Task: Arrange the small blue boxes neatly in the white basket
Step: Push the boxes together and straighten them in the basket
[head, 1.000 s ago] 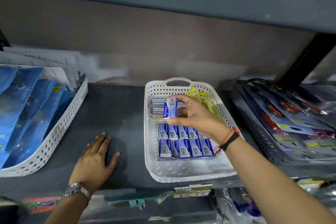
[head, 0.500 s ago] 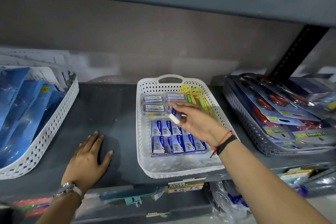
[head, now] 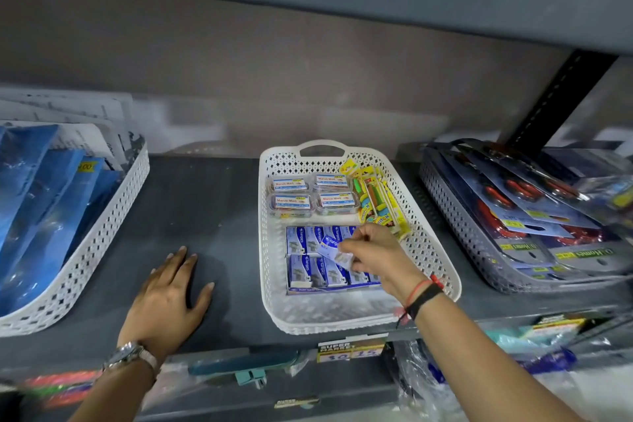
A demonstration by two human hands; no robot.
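A white basket sits in the middle of the grey shelf. Inside it, small blue boxes lie in two rows toward the front. My right hand is low over those rows, its fingers pinched on one small blue box that is tilted just above the others. My left hand lies flat on the shelf, left of the basket, fingers spread, holding nothing.
Clear tubs with labels and yellow packets fill the back of the white basket. A white basket of blue packs stands at the left, a grey basket of carded scissors at the right. A shelf edge hangs overhead.
My right hand has carried the blue box from the back of the basket down and forward, onto the rows of boxes. My left hand has stayed flat on the shelf.
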